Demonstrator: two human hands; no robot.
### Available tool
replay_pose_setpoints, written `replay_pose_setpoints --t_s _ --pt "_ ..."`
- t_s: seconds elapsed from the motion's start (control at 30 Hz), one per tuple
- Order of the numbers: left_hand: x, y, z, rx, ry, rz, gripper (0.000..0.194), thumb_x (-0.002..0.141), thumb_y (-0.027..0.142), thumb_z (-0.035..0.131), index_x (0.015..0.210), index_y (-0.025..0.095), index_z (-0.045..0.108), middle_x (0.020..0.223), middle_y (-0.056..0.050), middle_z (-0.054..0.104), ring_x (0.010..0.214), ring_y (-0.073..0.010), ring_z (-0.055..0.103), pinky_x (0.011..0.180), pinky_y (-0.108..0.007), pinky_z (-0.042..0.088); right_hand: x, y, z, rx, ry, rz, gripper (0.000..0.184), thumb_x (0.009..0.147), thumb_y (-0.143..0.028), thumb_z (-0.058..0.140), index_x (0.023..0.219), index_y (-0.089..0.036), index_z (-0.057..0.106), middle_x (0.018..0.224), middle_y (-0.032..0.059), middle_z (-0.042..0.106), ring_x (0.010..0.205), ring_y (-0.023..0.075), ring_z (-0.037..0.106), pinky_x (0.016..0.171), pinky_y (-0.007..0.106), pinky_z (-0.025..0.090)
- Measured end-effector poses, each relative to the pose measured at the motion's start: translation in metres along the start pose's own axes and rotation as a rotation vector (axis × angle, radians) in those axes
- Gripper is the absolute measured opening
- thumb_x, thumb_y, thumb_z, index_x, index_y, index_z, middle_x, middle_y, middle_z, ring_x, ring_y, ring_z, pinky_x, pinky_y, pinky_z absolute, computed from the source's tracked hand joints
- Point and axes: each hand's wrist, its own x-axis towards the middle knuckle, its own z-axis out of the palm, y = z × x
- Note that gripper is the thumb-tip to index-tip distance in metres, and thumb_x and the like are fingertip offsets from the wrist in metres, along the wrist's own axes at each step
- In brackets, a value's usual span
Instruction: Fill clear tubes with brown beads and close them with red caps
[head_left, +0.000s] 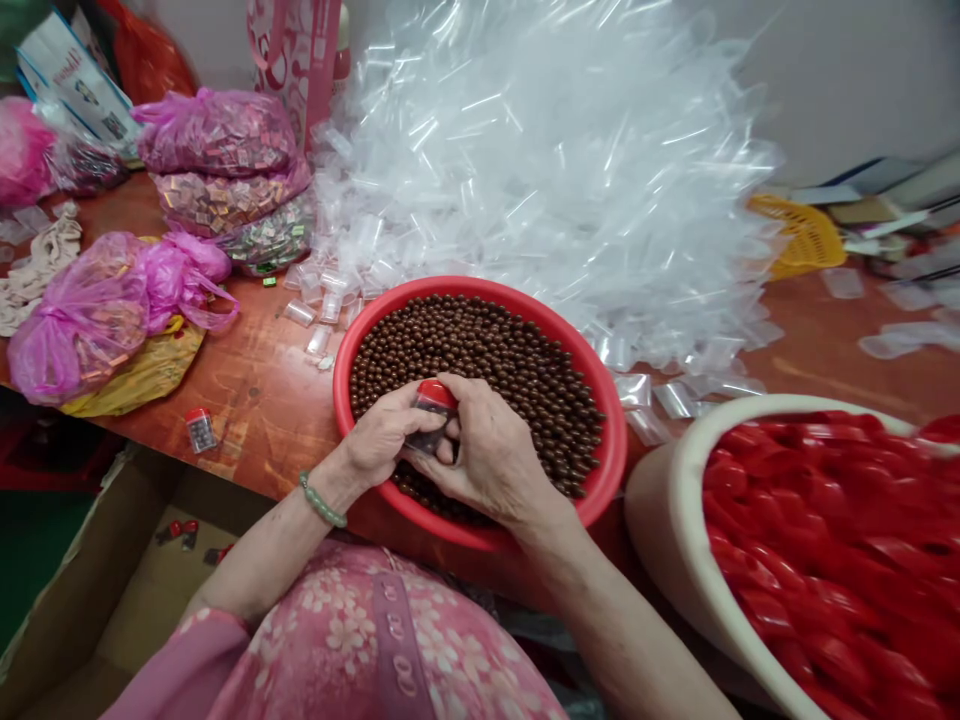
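While both hands meet over the near edge of a red basin (611,440), the left hand (386,435) and the right hand (491,460) are closed together around 1 small clear box with a red cap (433,400), fingers curled on it from both sides. The right thumb lies over the cap; the left fingers grip the box's clear body from below. A green bead bracelet (322,503) sits on the left wrist.

The basin is full of small brown balls (487,350) and rests on a reddish wooden table (262,390). Just right of it, a cream tub (675,520) holds a heap of red caps (840,560). Behind the basin, on the far side, rises a big pile of clear plastic boxes (547,170). To the far left lie pink plastic bags (217,135) stuffed with small packets. Near the table's left edge stands 1 more capped box (200,429), well apart from the hands. A yellow basket (806,235) sits at the far right.
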Motion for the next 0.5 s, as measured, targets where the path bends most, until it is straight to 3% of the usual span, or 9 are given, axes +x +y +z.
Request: replay_pose_setpoints --t_s 0.17,0.37,0.5 --pt "-0.0026 0.0002 0.0016 0.026 -0.068 0.027 0.029 0.073 0.029 0.072 0.089 0.013 0.055 0.071 0.001 0.056 0.055 -0.0069 0.052 0.052 -0.019 0.042 -0.0025 -0.0065 0.0018 0.063 0.098 0.044 0.051 0.083 -0.034 0.061 0.127 -0.016 0.042 0.105 0.0133 0.057 0.088 0.0315 0.060 0.074 0.044 0.053" --pt "-0.0058 0.0031 0.0001 0.018 -0.051 0.047 0.039 0.074 0.037 0.077 0.096 0.015 0.054 0.076 0.001 0.057 0.058 -0.0070 0.053 0.052 -0.018 0.041 -0.0009 -0.0071 -0.0059 0.108 0.005 0.027 0.059 0.088 -0.037 0.064 0.135 -0.015 0.038 0.112 0.0161 0.055 0.097 0.0336 0.058 0.080 0.047 0.052" --pt "-0.0053 0.0025 0.0019 -0.015 -0.070 0.039 0.043 0.072 0.041 0.079 0.095 0.014 0.055 0.076 0.000 0.057 0.056 -0.0070 0.053 0.051 -0.018 0.041 0.0003 -0.0064 -0.0019 -0.016 0.101 -0.019 0.057 0.087 -0.034 0.060 0.135 -0.014 0.038 0.107 0.0155 0.058 0.092 0.0334 0.060 0.075 0.046 0.053"
